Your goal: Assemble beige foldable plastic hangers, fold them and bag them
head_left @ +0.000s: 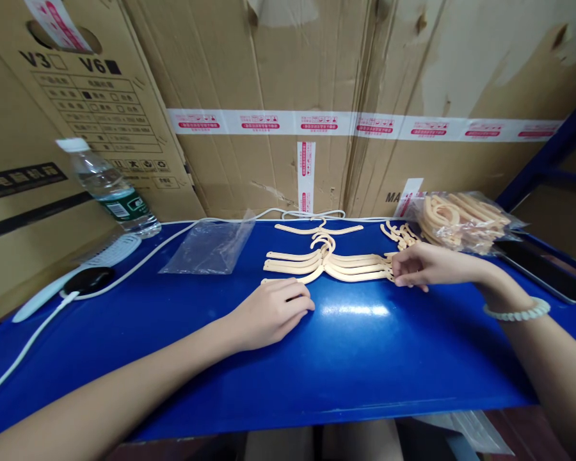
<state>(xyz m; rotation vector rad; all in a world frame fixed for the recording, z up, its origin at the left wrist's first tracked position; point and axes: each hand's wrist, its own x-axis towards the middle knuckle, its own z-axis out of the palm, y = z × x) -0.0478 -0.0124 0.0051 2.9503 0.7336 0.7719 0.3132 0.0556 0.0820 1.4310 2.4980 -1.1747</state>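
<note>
- Fingers (298,301) of the left hand (271,314) lie bent and loose, palm down on the blue bench (355,358). They close around nothing, and their tips rest on the left end of the lowest hanger (295,279).
- The right hand (425,266) has its fingers curled and bunched against the right ends of the stack of hangers (350,264), touching them. I cannot tell whether they pinch those ends or only press on them.
- The stack of hangers is small cream plastic pieces lying flat on the middle of the bench, between the two hands, with the hooks pointing away toward the boxes.
- A single hanger (319,228) lies flat by itself just behind the stack.
- A loose heap of hangers (400,234) sits just behind the right hand. Beside it, at the back right, is a clear bag of hangers (465,221).
- A pale bead bracelet (516,312) circles the right wrist.
- An empty clear bag (211,246) lies flat to the left of the stack, apart from it.
- A water bottle (110,186) leans tilted against the cardboard at the back left.
- A white cable (173,237) runs along the back edge of the bench and off toward the left, ending at a black round puck (86,280). A white slotted object (108,254) lies just behind the puck.
- A dark flat device (547,269) lies at the right edge.
- Taped cardboard boxes (317,96) stand as a wall behind the bench.
</note>
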